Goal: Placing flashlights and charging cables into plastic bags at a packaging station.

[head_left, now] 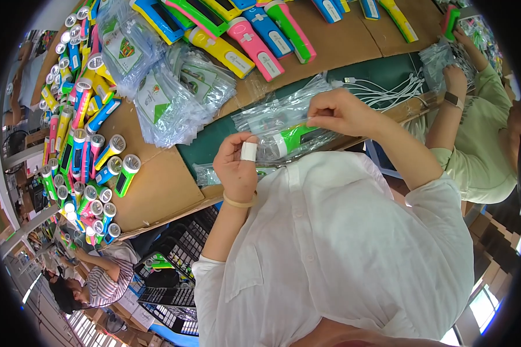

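- Here, the green flashlight (292, 139) lies inside a clear plastic bag (278, 124), held up between your two hands just above the near edge of the bench (156, 191).
- Your left hand (237, 165) pinches the bag's left end; its thumb, wrapped in white tape (248, 151), presses against the plastic, and a rubber band (240, 202) sits on that wrist.
- Your right hand (338, 111) is closed on the bag's upper right edge, fingers curled over the top of the plastic.
- Just beyond your hands, a green mat (382, 72) covers the bench, and a few more clear bags lie on it under the one you hold.
- Past your right hand, a bundle of white cables (388, 89) lies on the mat.
- Up and left of your left hand, a loose heap of printed clear bags (168, 92) rests on brown cardboard.
- Further left of that hand, a crowd of flashlights (87, 144) in green, blue, pink and yellow lies packed together, lenses pointing toward you.
- Far beyond both hands, a row of larger coloured flashlights (243, 34) lies across the cardboard.
- To the right of your right hand, a person in a pale green top (486, 144) works at the same bench, one hand on clear bags, the other hand holding something green and pink.
- Below and left of your left hand, another person in a striped shirt (107, 283) sits lower down, next to black crates (179, 254).
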A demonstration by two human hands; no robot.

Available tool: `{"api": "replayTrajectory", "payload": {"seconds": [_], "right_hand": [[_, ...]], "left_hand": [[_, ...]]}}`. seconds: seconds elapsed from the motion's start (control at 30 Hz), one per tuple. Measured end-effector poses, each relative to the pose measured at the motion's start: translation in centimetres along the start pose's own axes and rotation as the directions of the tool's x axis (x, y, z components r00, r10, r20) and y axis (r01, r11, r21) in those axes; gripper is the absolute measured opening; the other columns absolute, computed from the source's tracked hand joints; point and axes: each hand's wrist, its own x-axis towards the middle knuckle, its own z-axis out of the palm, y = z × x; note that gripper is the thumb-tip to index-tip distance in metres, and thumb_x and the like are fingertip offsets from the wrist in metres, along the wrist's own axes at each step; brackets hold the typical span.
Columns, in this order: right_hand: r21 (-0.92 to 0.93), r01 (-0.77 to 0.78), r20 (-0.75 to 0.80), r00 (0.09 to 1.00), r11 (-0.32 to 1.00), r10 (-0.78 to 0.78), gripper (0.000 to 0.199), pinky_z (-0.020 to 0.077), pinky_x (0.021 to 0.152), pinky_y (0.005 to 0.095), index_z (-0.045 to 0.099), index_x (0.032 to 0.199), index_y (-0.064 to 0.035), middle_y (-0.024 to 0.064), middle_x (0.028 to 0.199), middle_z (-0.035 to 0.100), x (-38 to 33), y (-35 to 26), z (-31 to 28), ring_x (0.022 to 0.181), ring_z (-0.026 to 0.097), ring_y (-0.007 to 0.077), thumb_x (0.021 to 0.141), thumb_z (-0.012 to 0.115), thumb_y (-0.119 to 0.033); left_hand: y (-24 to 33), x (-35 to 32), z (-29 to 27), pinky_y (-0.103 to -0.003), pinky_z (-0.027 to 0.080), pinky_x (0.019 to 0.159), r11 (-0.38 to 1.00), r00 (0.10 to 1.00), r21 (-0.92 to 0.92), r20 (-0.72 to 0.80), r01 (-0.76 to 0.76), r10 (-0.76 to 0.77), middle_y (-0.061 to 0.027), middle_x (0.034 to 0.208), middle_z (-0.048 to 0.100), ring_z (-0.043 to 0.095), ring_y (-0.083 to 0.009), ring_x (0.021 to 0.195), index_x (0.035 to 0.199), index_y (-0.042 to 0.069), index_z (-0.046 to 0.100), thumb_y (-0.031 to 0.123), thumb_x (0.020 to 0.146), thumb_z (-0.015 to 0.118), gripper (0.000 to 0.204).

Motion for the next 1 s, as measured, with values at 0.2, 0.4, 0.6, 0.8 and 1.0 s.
{"api": "replayTrajectory", "payload": {"seconds": [0.2,0.4,0.6,0.8,1.0], "right_hand": [[-0.356,0.14,-0.141,0.969,0.924,-0.201,0.016,0.0467,0.063,0.0352,0.069,0.089,-0.0023,0.0082,0.083,0.055,-2.2,0.5,-1.5,0.075,0.058,0.0259,0.082,0.079,-0.013],[-0.457,0.083,-0.139,0.977,0.886,-0.163,0.017,0.0505,0.069,0.0359,0.07,0.092,-0.0039,0.0083,0.091,0.055,-2.5,0.6,-2.1,0.081,0.06,0.0251,0.082,0.08,-0.015],[-0.441,0.088,-0.197,0.962,0.893,-0.191,0.013,0.0517,0.072,0.0376,0.071,0.094,-0.0043,0.0087,0.095,0.059,-2.8,0.3,-3.1,0.086,0.061,0.0267,0.085,0.076,-0.012],[-0.368,0.006,-0.156,0.985,0.93,-0.068,0.012,0.0519,0.073,0.038,0.07,0.097,-0.0022,0.0099,0.096,0.063,-2.0,1.2,-2.4,0.085,0.064,0.0294,0.086,0.073,-0.007],[-0.394,0.111,-0.153,0.971,0.912,-0.184,0.013,0.0522,0.071,0.0384,0.07,0.095,-0.0021,0.0109,0.086,0.066,-1.3,0.7,-2.0,0.079,0.065,0.0313,0.085,0.074,-0.008]], "left_hand": [[-0.9,-0.2,-0.1,-0.025,0.052,0.082,0.995,0.996,-0.034,0.0,0.094,-0.094,-0.0054,0.094,0.072,0.065,-0.011,0.085,0.104,-0.001,0.066,0.003,0.098,0.064,0.007],[-1.0,0.0,-0.2,-0.022,0.05,0.077,0.978,0.979,-0.057,-0.029,0.2,-0.202,-0.0027,0.092,0.07,0.063,-0.0082,0.082,0.103,0.0,0.066,0.002,0.098,0.065,0.006],[-1.1,0.7,-1.2,-0.02,0.049,0.074,0.961,0.966,0.102,-0.038,0.256,-0.254,-0.0027,0.094,0.069,0.062,-0.0073,0.083,0.103,0.0,0.066,0.001,0.095,0.068,0.008],[0.9,2.7,2.3,-0.041,0.045,0.102,0.565,0.865,0.655,0.353,-0.501,0.358,-0.0161,0.116,0.066,0.062,-0.0329,0.109,0.121,0.003,0.065,0.007,0.087,0.072,0.034],[0.4,4.7,7.8,-0.046,0.046,0.09,0.593,0.739,0.511,0.634,-0.623,0.23,-0.0147,0.098,0.068,0.062,-0.0343,0.1,0.107,0.004,0.071,0.004,0.083,0.067,0.024]]}}
